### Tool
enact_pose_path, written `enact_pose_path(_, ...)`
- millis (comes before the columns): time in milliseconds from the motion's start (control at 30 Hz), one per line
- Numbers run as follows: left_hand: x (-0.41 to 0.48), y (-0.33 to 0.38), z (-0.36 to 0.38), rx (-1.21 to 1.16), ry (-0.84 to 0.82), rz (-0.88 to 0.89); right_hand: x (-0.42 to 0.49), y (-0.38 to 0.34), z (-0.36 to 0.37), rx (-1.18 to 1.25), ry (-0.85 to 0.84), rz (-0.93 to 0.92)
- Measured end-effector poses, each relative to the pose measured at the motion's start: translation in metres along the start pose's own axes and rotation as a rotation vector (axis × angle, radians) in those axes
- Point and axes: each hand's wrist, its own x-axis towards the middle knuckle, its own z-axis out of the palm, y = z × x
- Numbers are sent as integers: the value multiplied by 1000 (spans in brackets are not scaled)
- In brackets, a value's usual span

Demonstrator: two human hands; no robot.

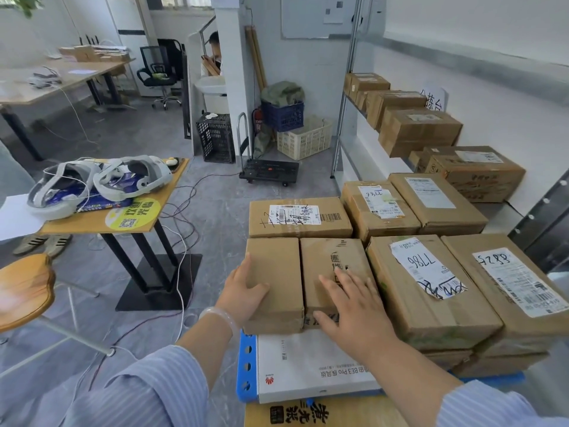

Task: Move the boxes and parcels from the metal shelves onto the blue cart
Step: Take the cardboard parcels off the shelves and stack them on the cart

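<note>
Two small cardboard boxes are sitting side by side on the blue cart, resting on a flat white box. I am gripping the left small box with my left hand, fingers wrapped around its near left corner, thumb on top. I am laying my right hand flat and spread on the right small box, palm down, not clenching. At three o'clock from my hands, larger labelled boxes are lying stacked on the cart. At one o'clock, more cardboard boxes are waiting on the metal shelves. At ten o'clock, two headsets are lying on a small table.
</note>
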Motion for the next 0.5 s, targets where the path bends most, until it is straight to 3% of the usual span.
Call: enact_pose_path(500, 46, 35, -3, 454, 45, 169, 95, 1, -24, -31, -76, 91)
